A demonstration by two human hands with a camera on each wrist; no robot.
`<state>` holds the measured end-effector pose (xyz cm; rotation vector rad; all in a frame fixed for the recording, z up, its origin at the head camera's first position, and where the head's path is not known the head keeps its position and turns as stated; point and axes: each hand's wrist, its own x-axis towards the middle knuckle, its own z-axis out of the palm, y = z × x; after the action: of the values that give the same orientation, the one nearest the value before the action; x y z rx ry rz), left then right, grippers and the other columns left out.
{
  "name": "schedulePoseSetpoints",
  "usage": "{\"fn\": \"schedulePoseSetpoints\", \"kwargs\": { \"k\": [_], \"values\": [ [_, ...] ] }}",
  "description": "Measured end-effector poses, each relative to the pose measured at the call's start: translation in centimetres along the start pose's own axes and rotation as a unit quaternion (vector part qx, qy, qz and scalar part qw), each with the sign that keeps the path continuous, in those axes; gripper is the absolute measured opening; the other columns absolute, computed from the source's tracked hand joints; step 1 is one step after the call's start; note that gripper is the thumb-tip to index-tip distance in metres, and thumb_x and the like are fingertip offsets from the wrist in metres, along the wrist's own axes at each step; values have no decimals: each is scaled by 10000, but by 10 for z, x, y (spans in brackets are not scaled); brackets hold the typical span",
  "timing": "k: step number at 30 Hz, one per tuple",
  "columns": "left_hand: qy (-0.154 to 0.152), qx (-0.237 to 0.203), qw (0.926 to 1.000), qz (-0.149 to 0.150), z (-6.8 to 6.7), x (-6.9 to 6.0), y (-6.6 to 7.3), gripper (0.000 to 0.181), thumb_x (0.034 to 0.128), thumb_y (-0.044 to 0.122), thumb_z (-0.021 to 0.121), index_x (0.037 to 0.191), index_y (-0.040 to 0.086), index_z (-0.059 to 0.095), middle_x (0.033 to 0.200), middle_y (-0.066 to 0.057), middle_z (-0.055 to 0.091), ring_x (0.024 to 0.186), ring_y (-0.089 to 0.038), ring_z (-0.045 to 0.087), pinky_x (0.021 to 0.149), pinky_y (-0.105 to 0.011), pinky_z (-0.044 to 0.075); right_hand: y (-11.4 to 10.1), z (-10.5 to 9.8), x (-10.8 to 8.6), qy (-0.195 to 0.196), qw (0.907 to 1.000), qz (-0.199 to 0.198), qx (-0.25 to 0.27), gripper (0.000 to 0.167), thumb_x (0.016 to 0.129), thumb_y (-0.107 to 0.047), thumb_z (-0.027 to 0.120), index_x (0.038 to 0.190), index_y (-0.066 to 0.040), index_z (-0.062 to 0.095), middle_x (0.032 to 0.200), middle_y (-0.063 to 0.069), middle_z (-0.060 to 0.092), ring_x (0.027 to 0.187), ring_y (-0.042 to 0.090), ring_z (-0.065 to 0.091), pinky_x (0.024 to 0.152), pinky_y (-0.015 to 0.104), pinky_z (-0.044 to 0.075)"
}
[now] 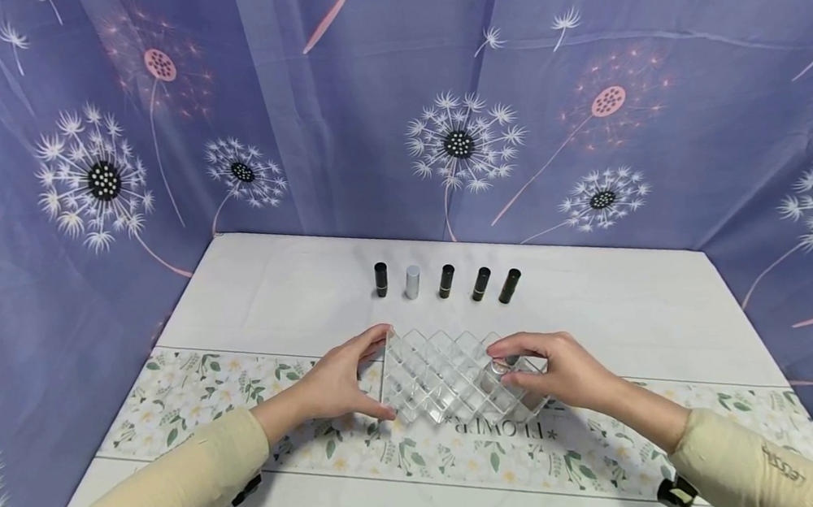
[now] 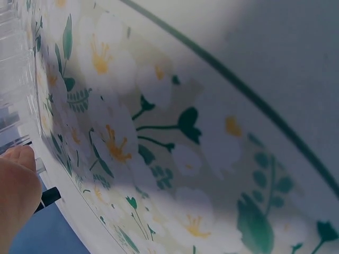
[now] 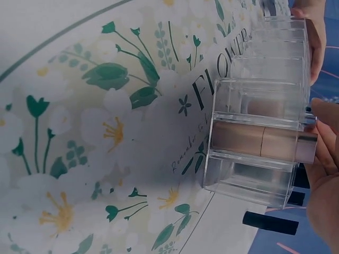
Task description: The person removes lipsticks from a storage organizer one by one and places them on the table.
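Note:
A clear lipstick organizer (image 1: 429, 382) with diamond-shaped compartments lies on a floral strip. My left hand (image 1: 338, 378) holds its left end, with the thumb at the near corner and the fingers at the far one. Over at the right end, my right hand (image 1: 557, 365) pinches the top of a lipstick tube (image 3: 259, 142). That tube is pinkish-beige with a shiny top end, and stands inside one compartment. Fingers partly cover it in the head view. Behind the organizer stand several black lipstick tubes (image 1: 447, 281) and one silver tube (image 1: 412, 282) in a row.
The white table (image 1: 617, 307) carries a floral strip (image 1: 207, 395) with printed lettering across its middle. Purple-blue curtains (image 1: 365, 127) with dandelion prints close off the back and both sides.

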<state>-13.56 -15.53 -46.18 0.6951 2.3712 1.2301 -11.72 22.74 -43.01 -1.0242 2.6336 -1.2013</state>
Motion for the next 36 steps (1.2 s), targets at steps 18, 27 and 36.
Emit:
{"fn": "schedulePoseSetpoints", "kwargs": {
  "k": [18, 27, 36],
  "values": [
    [-19, -70, 10000, -22, 0, -1, 0, 1257, 732, 308, 1023, 1710, 139, 251, 1719, -93, 355, 1545, -315, 416, 1263, -461, 376, -2, 0, 2, -53, 9994, 1, -349, 420, 904, 26, 824, 1303, -76, 747, 1219, 42, 790, 1127, 190, 750, 959, 479, 629],
    [-29, -64, 10000, -46, 1, -2, 0, 1263, 736, 314, 1021, 1713, 144, 240, 1715, -101, 356, 1545, -331, 413, 1255, -474, 389, -1, 1, 2, -11, 9981, -342, -521, 427, 892, 33, 831, 1298, -72, 746, 1205, 38, 791, 1084, 190, 761, 894, 483, 650],
    [1, 70, 10000, -3, 0, -1, 0, 1256, 736, 341, 1018, 1711, 147, 250, 1706, -101, 374, 1534, -337, 429, 1250, -493, 397, -1, 0, 3, 86, 9973, -501, -528, 441, 866, 69, 837, 1275, -73, 753, 1188, 23, 795, 1048, 190, 766, 816, 444, 667]
  ]
}}
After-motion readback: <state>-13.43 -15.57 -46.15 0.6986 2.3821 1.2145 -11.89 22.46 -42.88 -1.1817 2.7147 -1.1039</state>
